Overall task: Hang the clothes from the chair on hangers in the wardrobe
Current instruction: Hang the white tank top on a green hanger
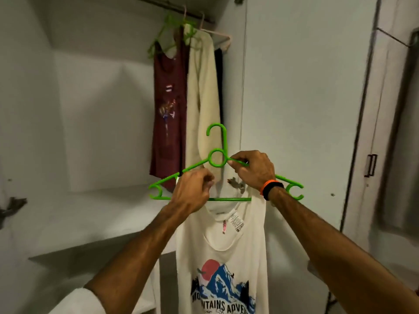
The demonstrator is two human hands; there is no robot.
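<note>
A bright green plastic clothes hanger is held upright in front of the open wardrobe, its hook pointing up and its round ring at the neck just between the two hands. A white sleeveless cotton top printed with a blue mountain and red sun is draped from it, the shoulder straps gathered up toward the hanger's arms and the body hanging straight down below the lower bar. The right sloping arm of the hanger is pinched between the curled fingertips and thumb of the right hand, just beside the ring; an orange and black wristband is worn on that wrist. The left hand is curled at the left arm of the hanger, its fingers closed on white fabric there; whether the plastic itself is also gripped cannot be told. Behind, a dark maroon printed sleeveless garment and a cream long-sleeved garment are hung on hangers from the dark wardrobe rail, near its right end. A pale shelf lies below them, and a closed wardrobe door with a dark handle stands at the right.
</note>
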